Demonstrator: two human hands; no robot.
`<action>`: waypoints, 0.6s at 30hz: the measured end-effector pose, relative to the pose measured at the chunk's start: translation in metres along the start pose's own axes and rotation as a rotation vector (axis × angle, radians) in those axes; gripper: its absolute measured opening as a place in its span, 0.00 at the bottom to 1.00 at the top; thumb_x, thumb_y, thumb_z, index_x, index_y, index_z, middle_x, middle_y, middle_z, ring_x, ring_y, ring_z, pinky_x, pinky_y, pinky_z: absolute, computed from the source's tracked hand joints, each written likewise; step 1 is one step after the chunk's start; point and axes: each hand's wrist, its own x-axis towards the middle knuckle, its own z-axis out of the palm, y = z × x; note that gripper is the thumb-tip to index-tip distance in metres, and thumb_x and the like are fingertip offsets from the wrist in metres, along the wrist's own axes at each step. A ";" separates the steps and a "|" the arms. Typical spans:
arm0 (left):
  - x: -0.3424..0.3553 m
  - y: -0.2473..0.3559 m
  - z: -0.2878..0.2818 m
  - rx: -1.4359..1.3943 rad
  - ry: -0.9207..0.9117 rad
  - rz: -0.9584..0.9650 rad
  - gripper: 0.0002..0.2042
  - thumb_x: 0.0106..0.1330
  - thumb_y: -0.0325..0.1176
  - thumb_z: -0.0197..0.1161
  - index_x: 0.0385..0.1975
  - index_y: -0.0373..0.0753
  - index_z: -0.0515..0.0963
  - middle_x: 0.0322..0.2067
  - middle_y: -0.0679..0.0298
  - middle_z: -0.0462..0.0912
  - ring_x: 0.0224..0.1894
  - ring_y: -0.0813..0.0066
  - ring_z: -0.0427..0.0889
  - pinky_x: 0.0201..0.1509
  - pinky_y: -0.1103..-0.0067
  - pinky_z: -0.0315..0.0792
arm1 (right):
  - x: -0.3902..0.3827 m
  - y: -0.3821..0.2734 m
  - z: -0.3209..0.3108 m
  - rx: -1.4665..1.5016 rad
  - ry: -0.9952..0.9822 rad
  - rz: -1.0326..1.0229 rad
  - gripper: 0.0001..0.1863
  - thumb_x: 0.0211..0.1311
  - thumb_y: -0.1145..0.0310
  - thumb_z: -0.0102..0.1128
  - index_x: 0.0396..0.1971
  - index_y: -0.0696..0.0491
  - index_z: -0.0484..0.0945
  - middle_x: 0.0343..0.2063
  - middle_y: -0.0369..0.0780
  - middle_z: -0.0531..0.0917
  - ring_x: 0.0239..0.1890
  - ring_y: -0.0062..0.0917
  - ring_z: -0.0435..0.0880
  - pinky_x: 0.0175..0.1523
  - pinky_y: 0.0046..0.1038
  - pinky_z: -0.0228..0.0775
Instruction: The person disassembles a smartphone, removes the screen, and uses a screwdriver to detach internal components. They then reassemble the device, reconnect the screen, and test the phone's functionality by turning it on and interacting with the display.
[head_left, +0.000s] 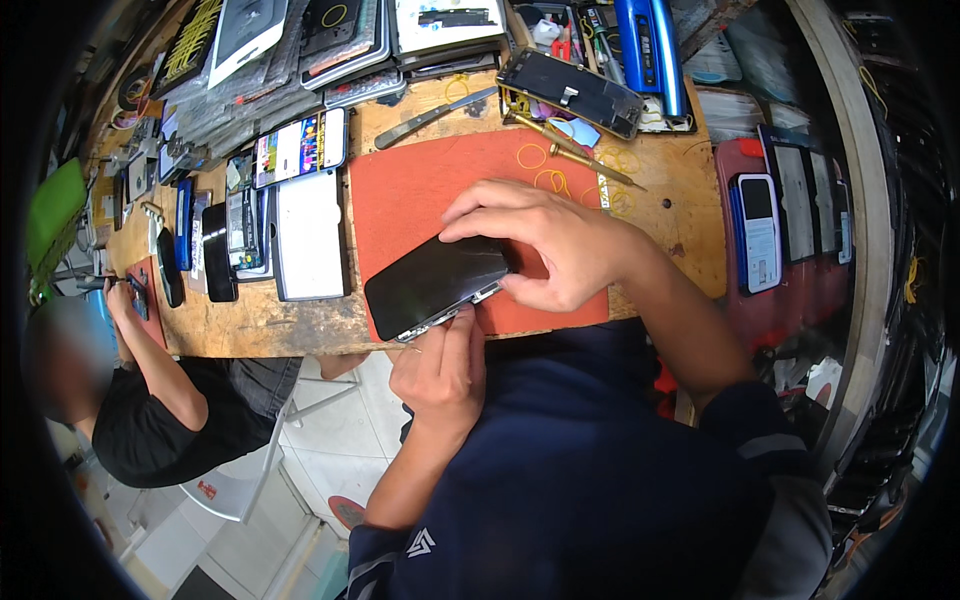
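A black phone (425, 290), with a metal frame edge and small parts showing along its lower side, is held over an orange mat (390, 190). My right hand (545, 240) grips the phone from above, fingers curled over its far edge and thumb at its right end. My left hand (440, 370) pinches at the near lower edge from beneath, fingertips partly hidden by the phone. Two brass screwdrivers (590, 165) and several yellow rubber bands (532, 156) lie beyond my right hand.
A co-worker (150, 410) works at the bench (195, 330) on the left. A knife (410, 128), an opened phone (570, 85), a white box (310, 240), several phones (220, 270) and stacked trays (345, 60) surround the mat. More phones (760, 230) rest on the right.
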 end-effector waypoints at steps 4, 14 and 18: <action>0.000 0.005 0.003 0.028 -0.006 -0.016 0.12 0.57 0.21 0.80 0.39 0.39 0.87 0.26 0.62 0.83 0.23 0.64 0.83 0.27 0.69 0.73 | 0.000 -0.003 -0.005 -0.017 -0.112 0.031 0.42 0.47 0.80 0.65 0.71 0.57 0.78 0.65 0.49 0.80 0.70 0.47 0.78 0.75 0.44 0.70; 0.003 0.006 0.002 0.001 -0.006 -0.013 0.10 0.59 0.20 0.80 0.36 0.38 0.84 0.24 0.61 0.79 0.20 0.63 0.79 0.25 0.68 0.70 | 0.006 0.000 0.003 -0.175 0.487 0.089 0.35 0.55 0.92 0.47 0.65 0.60 0.83 0.49 0.44 0.87 0.46 0.27 0.89 0.49 0.25 0.81; 0.001 0.007 0.003 0.007 -0.021 -0.028 0.10 0.61 0.21 0.79 0.34 0.39 0.83 0.23 0.61 0.78 0.20 0.62 0.79 0.25 0.68 0.69 | 0.003 0.011 -0.004 -0.235 0.685 0.083 0.24 0.60 0.89 0.54 0.55 0.60 0.85 0.40 0.44 0.86 0.38 0.32 0.89 0.38 0.30 0.82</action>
